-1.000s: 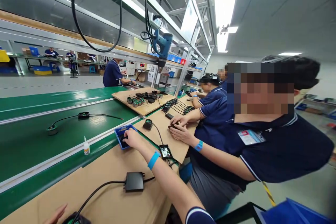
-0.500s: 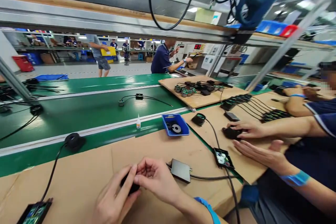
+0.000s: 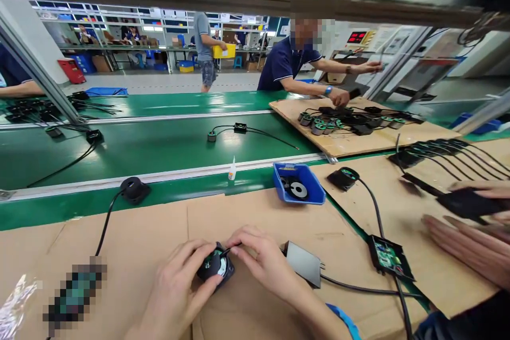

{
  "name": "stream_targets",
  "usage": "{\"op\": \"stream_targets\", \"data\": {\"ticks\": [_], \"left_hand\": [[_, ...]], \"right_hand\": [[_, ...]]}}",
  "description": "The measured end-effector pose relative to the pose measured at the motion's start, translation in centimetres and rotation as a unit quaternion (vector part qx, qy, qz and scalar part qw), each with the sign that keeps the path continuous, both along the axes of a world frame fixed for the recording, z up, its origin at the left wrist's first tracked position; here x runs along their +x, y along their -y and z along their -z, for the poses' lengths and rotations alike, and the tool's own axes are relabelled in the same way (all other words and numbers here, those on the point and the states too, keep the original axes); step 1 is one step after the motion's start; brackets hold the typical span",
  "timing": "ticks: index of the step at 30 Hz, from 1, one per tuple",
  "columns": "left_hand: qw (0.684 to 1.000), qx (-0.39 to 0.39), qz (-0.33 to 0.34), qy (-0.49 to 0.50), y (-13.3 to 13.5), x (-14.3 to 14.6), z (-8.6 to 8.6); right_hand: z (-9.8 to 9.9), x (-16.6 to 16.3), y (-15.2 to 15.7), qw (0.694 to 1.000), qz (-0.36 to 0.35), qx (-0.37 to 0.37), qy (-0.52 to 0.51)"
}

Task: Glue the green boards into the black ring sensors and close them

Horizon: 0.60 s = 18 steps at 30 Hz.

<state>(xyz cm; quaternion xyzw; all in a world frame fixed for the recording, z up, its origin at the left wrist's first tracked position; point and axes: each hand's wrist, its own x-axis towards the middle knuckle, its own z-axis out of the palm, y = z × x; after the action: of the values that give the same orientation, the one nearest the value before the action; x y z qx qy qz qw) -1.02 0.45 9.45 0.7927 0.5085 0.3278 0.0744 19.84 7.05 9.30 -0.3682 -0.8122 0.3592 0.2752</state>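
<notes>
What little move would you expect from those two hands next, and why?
Likely the right hand presses its fingertips down at the top rim of the round black part, while the left hand steadies it. The part sits face up over the cardboard, cradled by the left hand, and the right fingertips pinch at that rim.

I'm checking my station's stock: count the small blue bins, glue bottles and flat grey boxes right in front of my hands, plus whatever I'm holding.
Small blue bin: 1
Glue bottle: 1
Flat grey box: 1
Round black part, held by left hand and right hand: 1
Total: 4
</notes>
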Motion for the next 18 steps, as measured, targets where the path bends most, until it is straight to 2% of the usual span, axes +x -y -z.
{"op": "stream_targets", "data": {"ticks": [5,10,14,18], "left_hand": [[0.999,0.017,0.013,-0.042,0.1,0.0,0.7],[0.997,0.073,-0.005,-0.027,0.0,0.7,1.4],[0.997,0.068,-0.010,-0.026,0.1,0.9,2.0],[0.997,0.058,0.002,-0.040,0.2,0.8,1.7]], "right_hand": [[0.1,0.2,-0.4,0.999,-0.018,-0.035,-0.004],[0.1,0.4,-0.5,0.995,-0.028,-0.094,-0.005],[0.1,0.4,-0.8,0.992,-0.049,-0.112,-0.003],[-0.1,0.3,-1.0,0.991,-0.049,-0.124,0.001]]}}
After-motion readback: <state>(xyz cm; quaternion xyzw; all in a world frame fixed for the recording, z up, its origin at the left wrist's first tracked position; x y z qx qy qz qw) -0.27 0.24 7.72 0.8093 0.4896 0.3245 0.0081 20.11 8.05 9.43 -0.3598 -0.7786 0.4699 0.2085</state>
